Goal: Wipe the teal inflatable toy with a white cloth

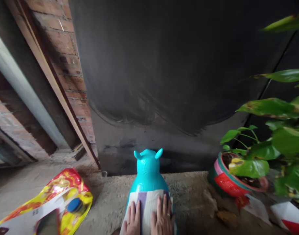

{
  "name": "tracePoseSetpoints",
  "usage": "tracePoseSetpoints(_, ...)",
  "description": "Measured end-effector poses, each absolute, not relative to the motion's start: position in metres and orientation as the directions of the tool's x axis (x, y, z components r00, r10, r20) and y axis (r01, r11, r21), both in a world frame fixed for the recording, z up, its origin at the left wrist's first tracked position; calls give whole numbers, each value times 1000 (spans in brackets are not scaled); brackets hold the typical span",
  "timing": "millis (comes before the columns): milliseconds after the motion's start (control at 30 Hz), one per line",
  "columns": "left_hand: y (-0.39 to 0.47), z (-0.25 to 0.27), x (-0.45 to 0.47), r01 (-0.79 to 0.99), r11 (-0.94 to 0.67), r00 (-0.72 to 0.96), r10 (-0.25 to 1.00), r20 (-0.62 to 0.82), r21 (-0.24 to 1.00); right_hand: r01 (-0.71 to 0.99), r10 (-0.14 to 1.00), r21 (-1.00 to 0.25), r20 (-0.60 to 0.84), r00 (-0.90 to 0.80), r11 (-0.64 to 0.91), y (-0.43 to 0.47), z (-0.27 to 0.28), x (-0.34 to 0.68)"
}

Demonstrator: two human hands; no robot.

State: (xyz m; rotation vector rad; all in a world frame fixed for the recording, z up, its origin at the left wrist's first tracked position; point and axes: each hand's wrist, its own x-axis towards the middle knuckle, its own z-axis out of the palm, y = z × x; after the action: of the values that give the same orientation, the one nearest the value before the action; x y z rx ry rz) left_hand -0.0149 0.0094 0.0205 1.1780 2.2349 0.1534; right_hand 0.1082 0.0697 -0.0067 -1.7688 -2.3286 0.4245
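Note:
A shiny turquoise animal figure with two small ears stands in front of a dark panel, seen from behind. Over its back lies a white cloth with purple stripes. My left hand rests flat on the left side of the cloth, fingers stretched forward. On the right side, my right hand also presses flat on it, with the fingers slightly spread. Neither hand grips anything. The lower part of the figure is hidden beneath the cloth and cut off by the frame's bottom edge.
A dark panel rises directly ahead, beside a brick wall and a leaning wooden strip. At lower left lie a red and yellow packet and a blue-capped container. A potted plant stands right.

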Motion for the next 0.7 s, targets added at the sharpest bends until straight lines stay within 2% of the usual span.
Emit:
tracePoseSetpoints(100,36,28,-21,707,614,-455,775,-438,351,891,943,-319,19,-334,322,101,1,94)
tracePoseSetpoints(200,52,37,-26,693,606,-474,791,-388,389,891,932,-278,67,-355,360,121,1,84)
tracePoseSetpoints(400,40,46,-32,679,578,-427,812,-398,453,907,946,-269,73,-317,325,110,1,80)
tracePoseSetpoints(567,12,49,-21,717,584,-379,785,-490,381,938,966,-238,131,-225,251,67,-3,97)
tracePoseSetpoints(700,-14,48,-4,765,560,-360,782,-510,319,933,926,-163,261,-272,320,27,-19,127)
